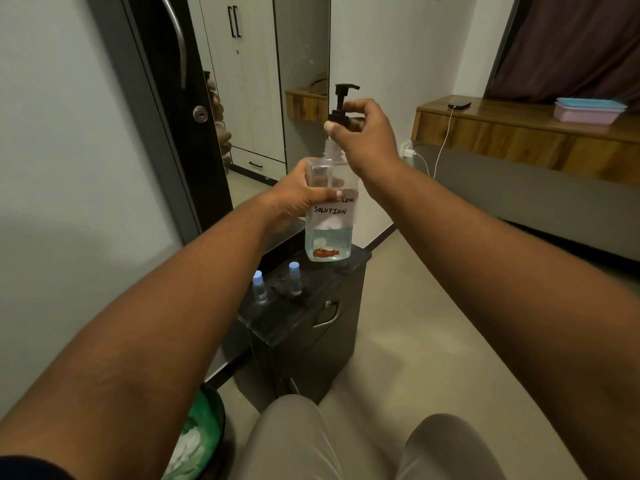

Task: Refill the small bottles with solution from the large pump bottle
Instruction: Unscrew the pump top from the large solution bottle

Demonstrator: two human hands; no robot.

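Observation:
My left hand [297,194] grips the large clear pump bottle [329,237] around its upper body, holding it in the air above the black cabinet [311,327]. Its white label reads "LENS SOLUTION" and pale liquid fills the lower third. My right hand [363,133] is closed on the black pump head [341,105] at the collar, which sits just above the bottle's bare threaded neck. Two small clear bottles with blue caps stand on the cabinet top below: one on the left [259,287], one to its right [294,278].
The cabinet has a metal drawer handle [325,318] on its front. A mirrored wardrobe door [256,81] stands behind it. A wooden shelf [519,133] at right holds a phone and plastic boxes. A green-lined bin [197,441] sits by my left knee.

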